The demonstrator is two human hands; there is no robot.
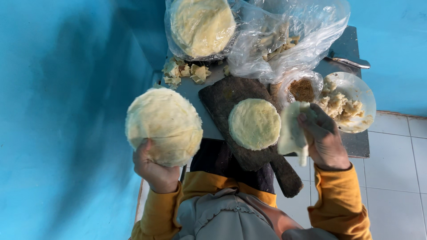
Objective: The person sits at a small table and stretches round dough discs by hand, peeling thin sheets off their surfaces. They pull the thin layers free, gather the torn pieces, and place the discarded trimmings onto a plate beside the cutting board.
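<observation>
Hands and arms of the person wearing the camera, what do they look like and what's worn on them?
Both hands, left and right, are bare: no gloves, rings or watch visible. Each arm wears a long mustard-yellow sleeve reaching to the wrist, with soft folds in the cloth.

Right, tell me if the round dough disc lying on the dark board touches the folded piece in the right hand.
Cannot tell. In the head view, the folded piece in the right hand meets the disc's edge in the image only.

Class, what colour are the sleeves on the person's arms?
Mustard yellow sleeves, seen in the head view.
</observation>
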